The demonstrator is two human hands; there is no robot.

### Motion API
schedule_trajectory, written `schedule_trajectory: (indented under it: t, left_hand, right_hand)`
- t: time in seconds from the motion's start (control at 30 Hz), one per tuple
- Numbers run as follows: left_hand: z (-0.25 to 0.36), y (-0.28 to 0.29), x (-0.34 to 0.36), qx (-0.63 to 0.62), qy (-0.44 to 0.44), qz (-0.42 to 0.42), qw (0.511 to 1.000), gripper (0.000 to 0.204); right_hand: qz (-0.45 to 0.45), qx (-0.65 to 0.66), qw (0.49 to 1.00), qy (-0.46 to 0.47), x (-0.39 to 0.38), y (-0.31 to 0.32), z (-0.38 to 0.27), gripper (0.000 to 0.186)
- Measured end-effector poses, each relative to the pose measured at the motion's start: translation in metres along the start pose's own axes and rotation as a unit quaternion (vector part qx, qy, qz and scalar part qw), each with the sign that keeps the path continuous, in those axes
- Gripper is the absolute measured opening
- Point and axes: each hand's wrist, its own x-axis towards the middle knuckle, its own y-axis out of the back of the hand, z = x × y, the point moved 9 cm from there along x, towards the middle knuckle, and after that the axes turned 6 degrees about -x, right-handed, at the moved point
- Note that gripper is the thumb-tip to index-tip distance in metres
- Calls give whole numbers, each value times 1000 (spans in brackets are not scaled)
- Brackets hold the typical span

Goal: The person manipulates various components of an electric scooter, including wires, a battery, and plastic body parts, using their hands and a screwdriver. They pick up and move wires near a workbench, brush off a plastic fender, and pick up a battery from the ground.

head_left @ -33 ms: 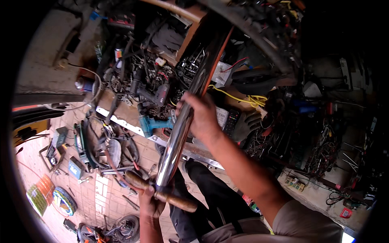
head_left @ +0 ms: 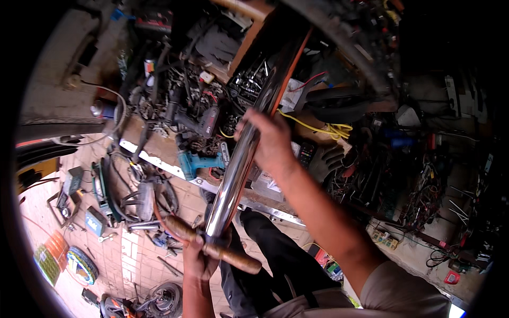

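Observation:
A long chrome floor pump [head_left: 229, 193] slants across the middle, its barrel running from the dark far end down toward my lap. The near end carries a brown wooden T-handle [head_left: 236, 258]. My left hand [head_left: 199, 259] is closed around the middle of this handle, thumb on top, close to the barrel's dark collar. Higher up, my right hand [head_left: 269, 139] wraps the barrel, slightly blurred. A reddish hose [head_left: 157, 212] curves beside the handle's left grip. Shadow hides the pump's far end.
A teal cordless drill [head_left: 195, 161] and a dark cordless tool [head_left: 199, 121] lie on the cluttered bench, near a yellow cable [head_left: 334, 130] and a remote control [head_left: 306, 155]. Tools and a small wheel [head_left: 165, 299] are on the brick floor at left.
The pump's barrel and my right hand have shifted slightly right and up in the picture. Both hands keep their grip.

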Motion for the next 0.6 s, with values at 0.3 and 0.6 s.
schedule_trajectory:
  t: [0.3, 0.6]
  left_hand:
    - [-10, -53, 177, -40, 43, -120, 991, 62]
    - [-8, -207, 291, -157, 74, -258, 950, 53]
  right_hand:
    - [-25, -81, 991, 104, 116, 21, -44, 15]
    - [-7, -335, 900, 278, 127, -8, -125, 19]
